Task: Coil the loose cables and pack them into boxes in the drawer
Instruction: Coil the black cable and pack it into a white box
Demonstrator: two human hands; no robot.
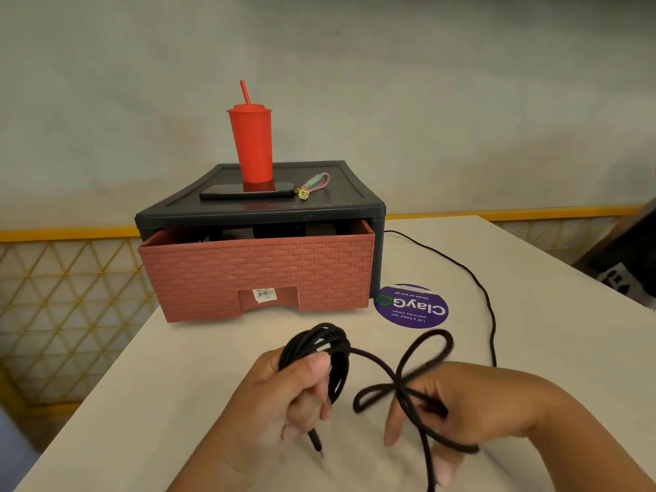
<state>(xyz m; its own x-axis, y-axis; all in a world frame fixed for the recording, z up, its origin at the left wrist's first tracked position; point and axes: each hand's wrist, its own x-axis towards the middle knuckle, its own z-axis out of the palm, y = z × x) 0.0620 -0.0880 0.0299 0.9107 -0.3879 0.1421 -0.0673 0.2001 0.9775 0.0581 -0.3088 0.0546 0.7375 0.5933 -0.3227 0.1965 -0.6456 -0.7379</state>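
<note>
Gripping cable coil [321,344] in left hand [294,392], thumb pressed over top; pinching loose loop [431,340] in right hand [472,399], fingers [395,426] curled downward.

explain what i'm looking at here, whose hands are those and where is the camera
No machine here: a person works with bare hands, and the one picture comes from a camera worn on their head, looking forward and down. The left hand grips a coiled bundle of black cable, its plug poking out below. The right hand holds a loose, blurred loop of the same cable; the rest trails away across the white table. Ahead stands a black drawer unit, its reddish drawer slightly open. On top are a red tumbler with a straw, a phone and a key strap. A purple round sticker lies on the table beside it.
</note>
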